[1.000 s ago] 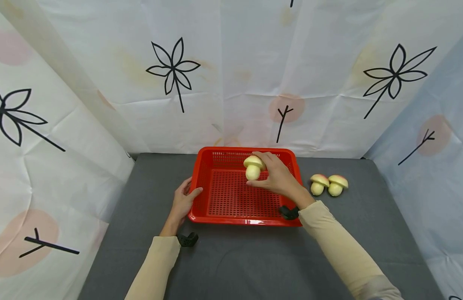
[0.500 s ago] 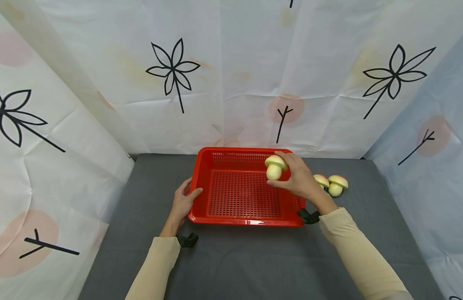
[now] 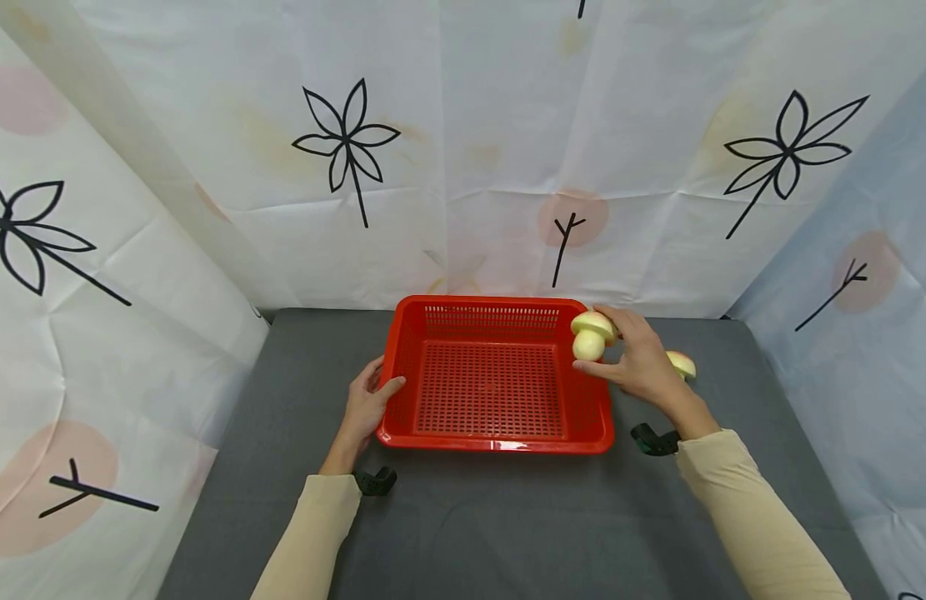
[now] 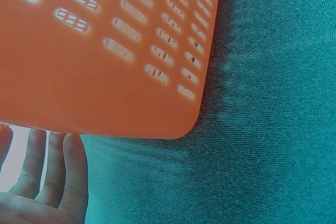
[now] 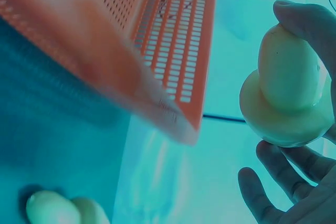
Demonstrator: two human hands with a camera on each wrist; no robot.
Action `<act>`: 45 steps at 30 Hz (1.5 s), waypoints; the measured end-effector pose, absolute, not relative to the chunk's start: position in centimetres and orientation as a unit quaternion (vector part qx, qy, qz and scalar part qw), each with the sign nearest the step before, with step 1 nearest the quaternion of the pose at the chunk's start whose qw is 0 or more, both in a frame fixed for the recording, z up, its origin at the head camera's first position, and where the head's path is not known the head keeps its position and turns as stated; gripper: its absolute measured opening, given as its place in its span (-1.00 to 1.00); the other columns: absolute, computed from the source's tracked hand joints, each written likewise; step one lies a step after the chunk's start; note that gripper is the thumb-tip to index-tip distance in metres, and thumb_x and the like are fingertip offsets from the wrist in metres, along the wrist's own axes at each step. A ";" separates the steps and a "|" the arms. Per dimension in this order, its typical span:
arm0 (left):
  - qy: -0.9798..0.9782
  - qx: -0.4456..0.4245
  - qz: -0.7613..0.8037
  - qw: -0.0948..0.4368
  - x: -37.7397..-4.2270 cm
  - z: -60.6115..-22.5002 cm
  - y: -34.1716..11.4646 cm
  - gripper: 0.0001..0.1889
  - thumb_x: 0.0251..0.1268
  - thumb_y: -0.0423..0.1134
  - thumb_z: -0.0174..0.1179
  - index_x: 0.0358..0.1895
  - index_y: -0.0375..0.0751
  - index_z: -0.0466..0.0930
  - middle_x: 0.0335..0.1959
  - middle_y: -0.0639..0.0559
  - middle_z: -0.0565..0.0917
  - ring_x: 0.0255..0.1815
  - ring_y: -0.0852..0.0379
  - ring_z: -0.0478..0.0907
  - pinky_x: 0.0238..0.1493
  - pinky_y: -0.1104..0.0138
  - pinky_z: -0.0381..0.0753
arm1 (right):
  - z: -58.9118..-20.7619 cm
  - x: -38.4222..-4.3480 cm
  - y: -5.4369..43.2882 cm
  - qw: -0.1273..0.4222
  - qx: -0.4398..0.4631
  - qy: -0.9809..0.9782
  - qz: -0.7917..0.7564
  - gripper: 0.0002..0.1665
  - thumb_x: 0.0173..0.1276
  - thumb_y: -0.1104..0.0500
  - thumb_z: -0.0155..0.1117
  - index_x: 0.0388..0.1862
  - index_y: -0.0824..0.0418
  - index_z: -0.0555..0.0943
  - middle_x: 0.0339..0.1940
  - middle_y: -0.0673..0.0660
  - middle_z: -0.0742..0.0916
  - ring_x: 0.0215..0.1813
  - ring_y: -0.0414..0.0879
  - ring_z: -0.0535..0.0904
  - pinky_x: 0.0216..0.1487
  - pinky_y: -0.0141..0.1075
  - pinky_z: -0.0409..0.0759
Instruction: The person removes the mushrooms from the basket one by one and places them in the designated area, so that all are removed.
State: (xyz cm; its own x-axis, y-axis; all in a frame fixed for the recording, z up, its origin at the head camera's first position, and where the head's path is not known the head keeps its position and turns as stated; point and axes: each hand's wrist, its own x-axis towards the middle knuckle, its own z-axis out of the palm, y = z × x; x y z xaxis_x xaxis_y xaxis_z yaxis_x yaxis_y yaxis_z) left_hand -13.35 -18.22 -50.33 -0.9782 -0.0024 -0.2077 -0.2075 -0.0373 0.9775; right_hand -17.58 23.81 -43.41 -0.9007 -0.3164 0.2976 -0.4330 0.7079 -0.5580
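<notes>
A toy mushroom (image 3: 588, 346) with a pale yellow cap and stem is held in my right hand (image 3: 646, 358), upright at the right rim of the red basket (image 3: 493, 445). Seen from the right wrist, the thumb lies on the mushroom's stem (image 5: 289, 72) and fingertips touch its cap. At the basket's left side my left hand (image 3: 365, 404) grips the rim, thumb on top and fingers outside. The left wrist view shows those fingers (image 4: 73, 166) against the basket's perforated wall (image 4: 131, 93). Nothing lies inside the basket.
Another toy mushroom (image 3: 682, 365) stands on the grey table (image 3: 493, 533) to the right, partly hidden by my right hand. Patterned cloth walls (image 3: 478, 150) enclose the table's back and sides. Pale rounded shapes (image 5: 55, 211) show low in the right wrist view.
My right hand has carried the mushroom rightward, from over the basket's inside to its right rim. It now covers one of the two mushrooms on the table. The left hand has stayed put.
</notes>
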 end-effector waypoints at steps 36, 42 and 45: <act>0.690 -0.077 0.715 0.077 -13.3 -50.1 -18.3 -0.37 0.48 -0.36 0.21 0.54 -0.24 0.22 0.39 -0.37 0.42 0.32 -0.41 0.44 0.20 -0.18 0.53 | -45.6 -15.5 33.6 0.102 0.080 -0.943 0.307 0.07 0.12 0.10 0.65 0.49 0.42 0.29 0.18 0.49 0.49 0.02 0.39 0.46 -0.07 0.29 0.46; 0.688 -0.075 0.718 0.076 -13.3 -50.1 -18.3 -0.36 0.47 -0.36 0.22 0.54 -0.24 0.23 0.39 -0.37 0.42 0.33 -0.40 0.43 0.22 -0.19 0.52 | -46.4 -15.1 35.3 0.087 0.038 -0.948 0.304 0.10 0.23 0.04 0.57 0.55 0.42 0.19 0.27 0.56 0.42 0.11 0.44 0.41 0.00 0.30 0.44; 0.689 -0.075 0.717 0.075 -13.3 -50.2 -18.3 -0.36 0.47 -0.37 0.22 0.54 -0.25 0.23 0.39 -0.37 0.42 0.33 -0.40 0.44 0.22 -0.18 0.52 | -46.9 -14.9 36.2 0.086 0.023 -0.946 0.312 0.10 0.26 0.05 0.55 0.57 0.42 0.15 0.31 0.57 0.40 0.16 0.45 0.39 0.04 0.29 0.44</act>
State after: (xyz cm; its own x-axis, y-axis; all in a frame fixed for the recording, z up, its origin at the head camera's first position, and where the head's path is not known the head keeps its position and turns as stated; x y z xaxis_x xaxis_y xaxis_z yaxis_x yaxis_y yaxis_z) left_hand -13.27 -18.29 -50.16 -0.9774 0.0039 -0.2113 -0.2112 -0.0404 0.9766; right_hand -14.91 36.15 -46.90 -0.9842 0.0091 0.1769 -0.0979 0.8046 -0.5856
